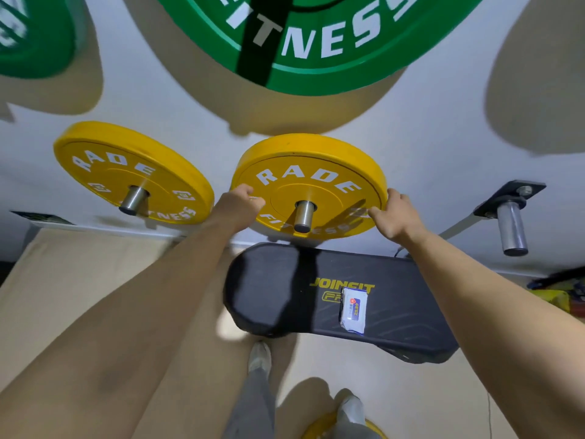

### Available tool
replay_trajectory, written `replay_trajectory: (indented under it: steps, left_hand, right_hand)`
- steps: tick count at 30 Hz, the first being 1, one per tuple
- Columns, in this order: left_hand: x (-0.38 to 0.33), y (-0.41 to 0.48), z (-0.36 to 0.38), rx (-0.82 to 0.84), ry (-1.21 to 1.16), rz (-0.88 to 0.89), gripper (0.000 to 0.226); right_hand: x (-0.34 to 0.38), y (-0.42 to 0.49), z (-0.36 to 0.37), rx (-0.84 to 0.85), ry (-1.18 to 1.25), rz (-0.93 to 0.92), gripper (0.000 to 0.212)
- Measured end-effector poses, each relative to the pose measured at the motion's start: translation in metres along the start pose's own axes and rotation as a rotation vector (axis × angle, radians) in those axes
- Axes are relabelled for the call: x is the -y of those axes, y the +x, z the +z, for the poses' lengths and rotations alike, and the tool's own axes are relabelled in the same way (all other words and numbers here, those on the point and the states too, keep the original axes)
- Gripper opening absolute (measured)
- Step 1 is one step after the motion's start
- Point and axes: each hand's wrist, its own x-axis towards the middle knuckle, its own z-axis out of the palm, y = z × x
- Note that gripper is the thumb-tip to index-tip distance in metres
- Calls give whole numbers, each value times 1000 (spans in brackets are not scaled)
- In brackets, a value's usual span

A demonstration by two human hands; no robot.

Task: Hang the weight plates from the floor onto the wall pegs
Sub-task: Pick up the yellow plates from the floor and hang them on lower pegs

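A yellow weight plate hangs on a steel wall peg in the middle of the white wall. My left hand grips its left rim, fingers curled round the edge. My right hand holds the right rim, thumb on the plate's face. A second yellow plate hangs on its own peg to the left. To the right a bare peg sticks out of a black wall bracket. Another yellow plate lies on the floor between my feet, mostly hidden by my legs.
Two big green plates hang higher on the wall. Below the pegs stands a black bench with a white wipes pack on it. Dark gear lies at the far right by the wall.
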Motion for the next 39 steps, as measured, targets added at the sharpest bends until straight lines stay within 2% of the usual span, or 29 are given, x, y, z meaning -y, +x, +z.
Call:
replay_trajectory:
  steps: [9,16,21,24,29,36,39]
  left_hand:
    - [-39,-163,-43,-46,137,69,37]
    - [-18,-281,-45,-43,223,112,25]
    - [9,-359,-35,-49,200,166,32]
    - [27,-412,-32,-51,244,195,45]
    - [20,-486,-24,-29,275,247,51]
    - [-19,-544,10,5,266,284,49]
    - [-34,-553,37,16,249,274,49]
  right_hand:
    - [23,-128,-76,-36,-86,-162,59]
    - [14,-250,-76,-69,-105,-217,60]
    - [-6,-343,-59,-111,-154,-206,60]
    - [-16,-408,-51,-113,-219,-222,61]
    - [-44,-487,-61,-129,-285,-231,62]
    - [-109,-524,-92,-151,-327,-249,56]
    - [-147,-521,-100,-111,-317,-208,57]
